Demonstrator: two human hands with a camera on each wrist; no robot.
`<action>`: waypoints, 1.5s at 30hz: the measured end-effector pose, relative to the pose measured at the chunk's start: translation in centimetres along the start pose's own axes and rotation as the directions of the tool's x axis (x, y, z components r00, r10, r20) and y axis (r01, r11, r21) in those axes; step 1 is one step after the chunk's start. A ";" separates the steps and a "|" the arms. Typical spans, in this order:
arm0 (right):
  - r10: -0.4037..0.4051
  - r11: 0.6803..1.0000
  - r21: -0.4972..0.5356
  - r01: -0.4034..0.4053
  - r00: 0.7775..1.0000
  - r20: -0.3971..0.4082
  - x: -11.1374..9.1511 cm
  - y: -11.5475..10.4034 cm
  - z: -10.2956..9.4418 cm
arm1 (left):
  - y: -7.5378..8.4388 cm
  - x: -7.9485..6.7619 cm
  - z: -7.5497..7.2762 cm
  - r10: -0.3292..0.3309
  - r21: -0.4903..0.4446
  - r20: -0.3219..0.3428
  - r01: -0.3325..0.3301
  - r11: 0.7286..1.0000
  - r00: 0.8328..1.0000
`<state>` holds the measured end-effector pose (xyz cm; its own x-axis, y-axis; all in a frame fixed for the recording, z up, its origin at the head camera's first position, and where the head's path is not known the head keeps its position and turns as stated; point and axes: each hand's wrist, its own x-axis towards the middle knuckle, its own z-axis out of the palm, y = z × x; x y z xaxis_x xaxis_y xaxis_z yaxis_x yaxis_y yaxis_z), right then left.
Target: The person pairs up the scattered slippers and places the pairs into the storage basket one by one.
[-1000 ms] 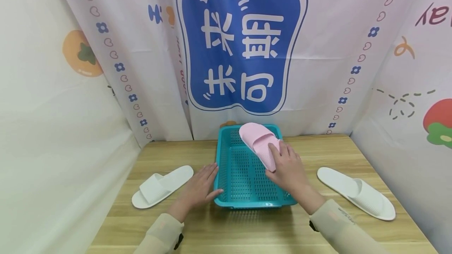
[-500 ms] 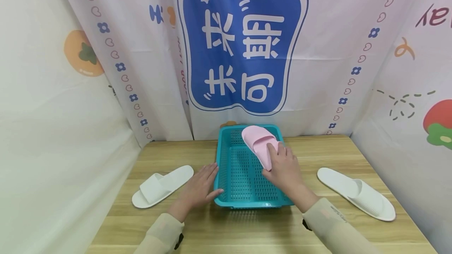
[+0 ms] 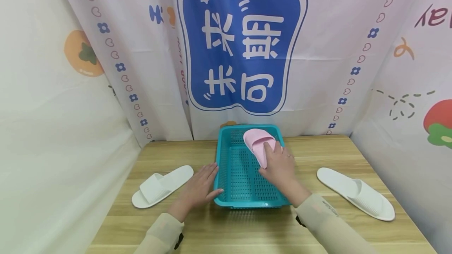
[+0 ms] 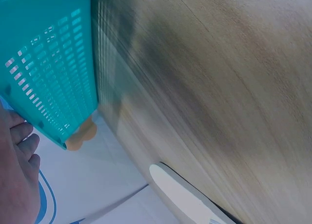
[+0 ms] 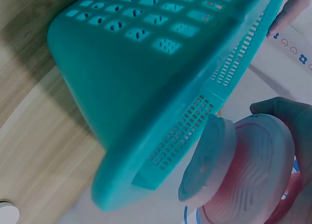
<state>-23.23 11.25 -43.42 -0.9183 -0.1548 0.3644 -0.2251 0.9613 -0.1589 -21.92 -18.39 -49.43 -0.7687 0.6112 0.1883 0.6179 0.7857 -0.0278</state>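
A pink slipper is in my right hand, which grips its heel end over the far right part of the turquoise basket. In the right wrist view the ridged sole of the pink slipper shows between thumb and fingers, above the basket rim. My left hand lies with straight fingers against the basket's left rim. In the left wrist view, the left fingertips touch the outside of that rim.
One white slipper lies on the wooden table left of the basket. Another white slipper lies to the right. A printed cloth hangs right behind the basket, with cloth walls on both sides.
My right hand has shifted left with the pink slipper, whose toe has come slightly down and toward me, and the slipper looks more foreshortened. The left hand and basket stay put.
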 end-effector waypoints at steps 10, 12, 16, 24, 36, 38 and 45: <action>0.050 0.999 0.016 -0.052 0.996 0.073 0.8 -0.7 0.4 | -0.1 0.0 0.0 -0.002 -0.006 -0.005 0.002 1.000 1.000; 0.057 0.998 0.024 -0.059 0.995 0.079 1.0 -0.8 0.4 | -0.1 0.0 0.0 0.000 -0.007 -0.007 0.000 1.000 1.000; 0.071 0.997 0.025 -0.073 0.993 0.095 1.3 -0.9 0.5 | -0.2 0.1 0.0 0.006 -0.005 -0.012 -0.006 1.000 1.000; 0.108 0.994 0.002 -0.109 0.986 0.128 2.1 -1.2 0.9 | -0.3 0.1 0.1 0.000 -0.006 -0.010 0.000 1.000 1.000; 0.139 0.990 -0.048 -0.132 0.974 0.179 2.8 -1.8 1.7 | -0.4 0.1 0.1 0.000 0.011 -0.011 0.000 1.000 1.000; 0.149 0.988 -0.062 -0.139 0.970 0.195 2.8 -1.9 1.9 | -0.3 0.0 0.1 -0.001 0.008 -0.009 0.001 1.000 1.000; 0.197 0.978 -0.109 -0.176 0.956 0.218 2.9 -2.4 2.2 | -0.1 0.0 0.0 0.001 0.006 -0.009 -0.001 1.000 1.000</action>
<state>-26.05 7.98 -43.97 -0.9931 -0.0086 0.1169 -0.0227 0.9926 -0.1196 -22.00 -18.46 -49.42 -0.7663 0.6114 0.1972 0.6179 0.7855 -0.0342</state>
